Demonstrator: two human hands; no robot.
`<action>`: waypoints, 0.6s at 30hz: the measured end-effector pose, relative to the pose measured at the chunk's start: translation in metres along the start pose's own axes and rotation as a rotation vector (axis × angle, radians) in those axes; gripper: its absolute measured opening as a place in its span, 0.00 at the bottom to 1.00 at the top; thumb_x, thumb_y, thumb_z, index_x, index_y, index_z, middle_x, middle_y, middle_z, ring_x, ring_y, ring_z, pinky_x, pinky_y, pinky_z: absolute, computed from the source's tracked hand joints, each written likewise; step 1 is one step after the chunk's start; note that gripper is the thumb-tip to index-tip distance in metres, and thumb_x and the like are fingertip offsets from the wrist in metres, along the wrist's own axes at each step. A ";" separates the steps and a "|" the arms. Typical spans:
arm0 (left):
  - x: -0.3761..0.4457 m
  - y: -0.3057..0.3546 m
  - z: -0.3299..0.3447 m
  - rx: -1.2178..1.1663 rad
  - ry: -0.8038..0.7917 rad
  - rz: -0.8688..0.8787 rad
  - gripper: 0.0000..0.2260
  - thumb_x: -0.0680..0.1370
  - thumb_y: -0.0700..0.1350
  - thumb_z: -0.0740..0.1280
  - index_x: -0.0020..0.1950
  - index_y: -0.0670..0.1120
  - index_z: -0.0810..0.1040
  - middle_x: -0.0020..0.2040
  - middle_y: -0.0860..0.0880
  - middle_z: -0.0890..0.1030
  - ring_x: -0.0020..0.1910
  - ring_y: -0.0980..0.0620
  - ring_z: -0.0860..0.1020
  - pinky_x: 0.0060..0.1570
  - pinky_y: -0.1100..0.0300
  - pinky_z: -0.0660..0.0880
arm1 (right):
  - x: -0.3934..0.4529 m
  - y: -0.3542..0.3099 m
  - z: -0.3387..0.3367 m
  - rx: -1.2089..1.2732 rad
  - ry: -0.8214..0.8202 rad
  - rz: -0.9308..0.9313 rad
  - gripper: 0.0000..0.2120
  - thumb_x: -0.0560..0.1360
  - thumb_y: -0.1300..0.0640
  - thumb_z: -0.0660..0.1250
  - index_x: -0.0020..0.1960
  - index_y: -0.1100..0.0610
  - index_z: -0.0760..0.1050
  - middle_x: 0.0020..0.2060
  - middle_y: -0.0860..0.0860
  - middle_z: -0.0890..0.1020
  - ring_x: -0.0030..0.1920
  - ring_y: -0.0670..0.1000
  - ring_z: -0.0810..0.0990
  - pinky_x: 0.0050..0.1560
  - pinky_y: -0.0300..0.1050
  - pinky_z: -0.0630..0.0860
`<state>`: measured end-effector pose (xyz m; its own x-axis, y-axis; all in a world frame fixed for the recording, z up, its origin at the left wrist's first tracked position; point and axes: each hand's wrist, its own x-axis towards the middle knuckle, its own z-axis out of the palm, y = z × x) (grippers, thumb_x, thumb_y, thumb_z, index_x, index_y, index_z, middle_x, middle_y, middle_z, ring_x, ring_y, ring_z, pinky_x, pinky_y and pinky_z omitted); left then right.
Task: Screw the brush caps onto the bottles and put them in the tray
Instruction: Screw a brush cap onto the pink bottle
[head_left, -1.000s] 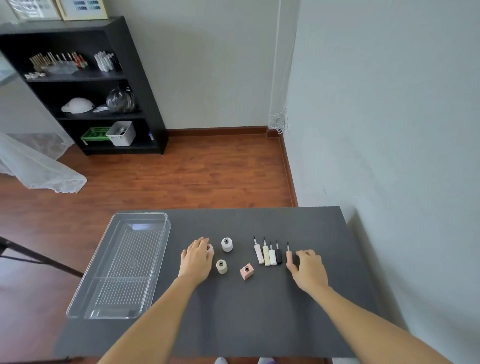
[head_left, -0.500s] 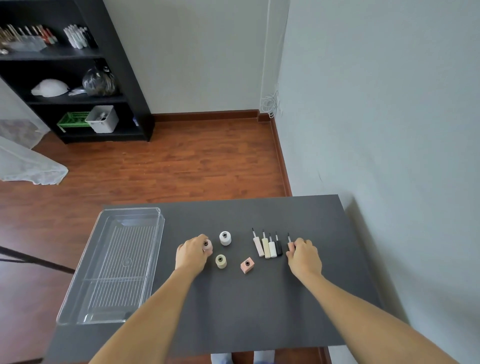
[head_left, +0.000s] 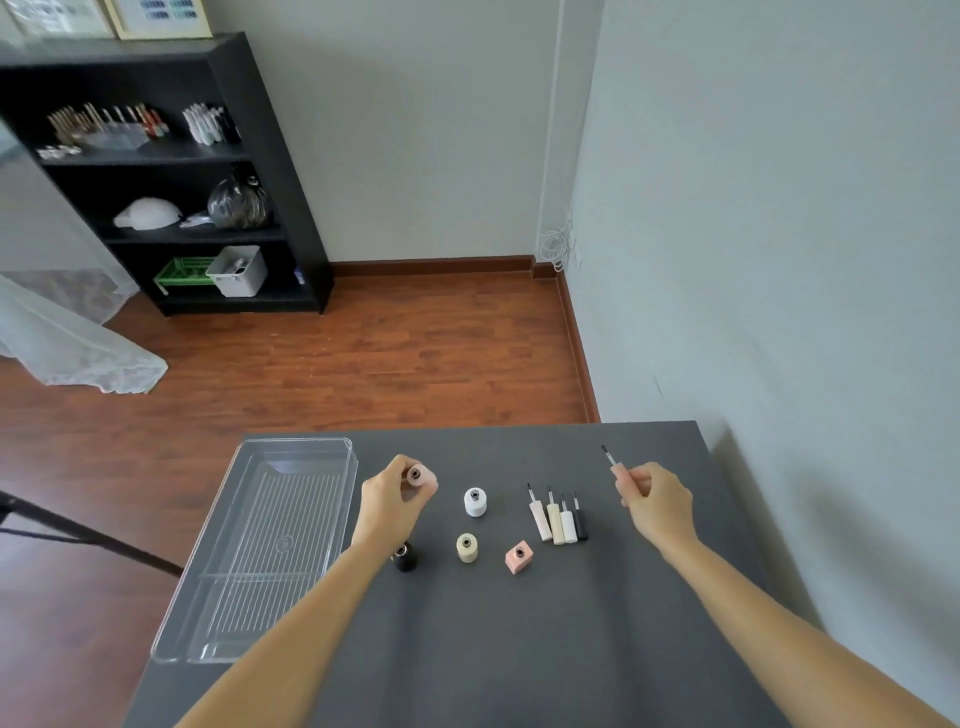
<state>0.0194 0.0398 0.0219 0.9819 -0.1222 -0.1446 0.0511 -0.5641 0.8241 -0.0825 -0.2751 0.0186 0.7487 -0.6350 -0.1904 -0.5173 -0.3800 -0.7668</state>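
Both hands are up off the worktop now: left hand grips the pink bottle, right hand pinches a brush cap. Tray sits left. Risk imo: brush missing the narrow neck, or cross-threading.

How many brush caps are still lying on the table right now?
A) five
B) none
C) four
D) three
C: four brush caps lie side by side on the table, while the right hand holds a fifth brush cap up and the left hand holds a pink bottle.
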 end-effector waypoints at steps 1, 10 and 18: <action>0.000 0.004 -0.003 0.001 0.003 0.017 0.04 0.74 0.43 0.72 0.43 0.48 0.78 0.41 0.55 0.84 0.40 0.62 0.81 0.39 0.77 0.73 | -0.002 -0.009 -0.005 0.036 0.002 -0.018 0.15 0.78 0.46 0.66 0.42 0.57 0.77 0.34 0.50 0.84 0.39 0.53 0.83 0.47 0.48 0.77; -0.025 0.014 0.007 0.036 -0.029 0.049 0.05 0.73 0.44 0.71 0.38 0.50 0.77 0.38 0.55 0.84 0.39 0.56 0.82 0.41 0.64 0.77 | -0.030 -0.068 -0.020 0.449 -0.103 -0.106 0.10 0.71 0.47 0.75 0.40 0.53 0.82 0.33 0.51 0.84 0.32 0.45 0.79 0.38 0.40 0.80; -0.046 -0.020 0.034 0.274 -0.066 -0.119 0.01 0.74 0.39 0.66 0.43 0.43 0.76 0.40 0.48 0.81 0.38 0.46 0.75 0.35 0.58 0.70 | -0.041 -0.074 -0.021 0.554 -0.129 -0.095 0.03 0.73 0.51 0.75 0.41 0.48 0.84 0.33 0.48 0.82 0.34 0.46 0.78 0.39 0.41 0.78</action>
<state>-0.0335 0.0286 -0.0068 0.9576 -0.0897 -0.2740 0.1054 -0.7757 0.6222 -0.0832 -0.2352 0.0959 0.8440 -0.5145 -0.1515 -0.1770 -0.0006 -0.9842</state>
